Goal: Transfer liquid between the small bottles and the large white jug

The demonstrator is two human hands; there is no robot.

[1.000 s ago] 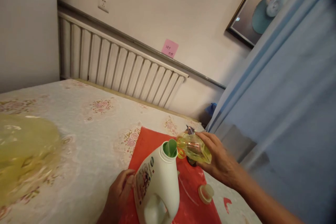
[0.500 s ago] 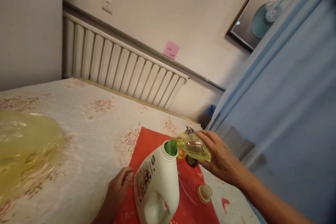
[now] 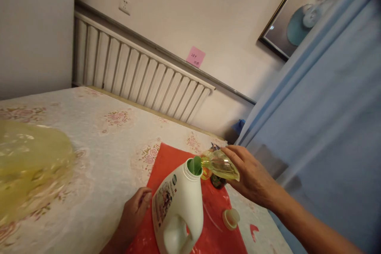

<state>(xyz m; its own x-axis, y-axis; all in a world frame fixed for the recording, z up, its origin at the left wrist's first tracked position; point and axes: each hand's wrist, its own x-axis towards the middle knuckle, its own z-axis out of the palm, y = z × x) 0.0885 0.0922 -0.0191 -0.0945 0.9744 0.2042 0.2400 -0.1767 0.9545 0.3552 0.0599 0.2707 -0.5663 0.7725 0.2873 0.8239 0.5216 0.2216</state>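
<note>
My right hand [image 3: 251,170] is wrapped round a clear yellow bottle [image 3: 222,165], tilted nearly flat with its neck to the left. The bottle's neck meets the green spout [image 3: 195,165] in the open mouth of a white detergent jug [image 3: 181,206]. That jug leans a little, its printed label facing left and its handle low in front. My left hand [image 3: 135,208] is loosely closed beside the jug's left side, fingertips at its edge; I cannot tell whether they touch. A pale cap [image 3: 231,219] lies to the jug's right on a red plastic sheet [image 3: 216,222].
Behind the yellow bottle stand a dark container [image 3: 218,181] and an orange item, both partly hidden. A big yellow translucent bag [image 3: 32,166] lies at left on the flowered tablecloth [image 3: 104,158]. A red scrap [image 3: 253,231] is at right. A radiator [image 3: 139,71] and blue curtain [image 3: 324,127] border the table.
The view has shifted very slightly. Both hands, the bottle and the jug keep nearly the same places, with the bottle's neck still at the green spout.
</note>
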